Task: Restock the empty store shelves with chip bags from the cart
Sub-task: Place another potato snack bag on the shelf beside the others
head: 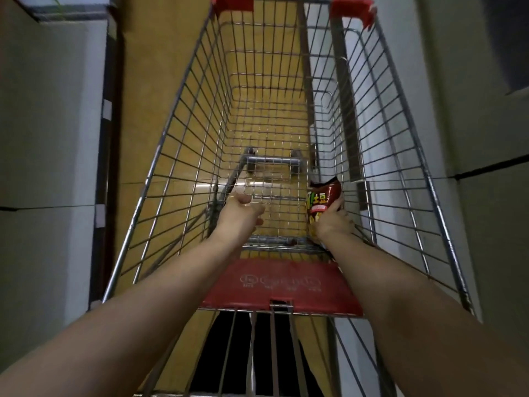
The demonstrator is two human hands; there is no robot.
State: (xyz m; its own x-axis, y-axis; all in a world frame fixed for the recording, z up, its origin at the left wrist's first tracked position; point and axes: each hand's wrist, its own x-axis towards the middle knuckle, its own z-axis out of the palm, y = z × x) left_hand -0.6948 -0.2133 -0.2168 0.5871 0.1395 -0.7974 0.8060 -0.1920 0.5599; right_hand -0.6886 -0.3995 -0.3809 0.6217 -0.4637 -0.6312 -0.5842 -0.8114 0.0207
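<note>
Forearms: the left forearm (pixel 137 299) and right forearm (pixel 406 285) come in from the bottom corners of the frame and pass over the near edge of the cart (pixel 160 156), one on each side of the red flap (pixel 280 285).
Red flap: lies flat across the near end of the basket at lower centre, and both arms clear its side edges.
Left hand: the left hand (pixel 243 210) hangs inside the basket just left of centre. Its fingers are curled in toward the palm with nothing in them, and it is well apart from the left wire wall.
Right hand: the right hand (pixel 333 222) sits right of centre, close to the right wire wall, with fingers and thumb clamped on the lower part of the chip bag.
Chip bag: the dark red chip bag (pixel 323 200) stands upright in the near right part of the basket, just beside the right wall. I cannot tell whether it rests on the wire bottom.
Basket bottom: bare wire mesh runs from the hands up to the far end, with yellow floor (pixel 143 67) showing through it.
Far edge: two red corner guards (pixel 233 2) cap the far rim at the top of the frame.
Sides: a pale shelf (pixel 51 124) stands close along the left, across a strip of floor. Another shelf (pixel 472 138) runs right beside the cart's right wall.
</note>
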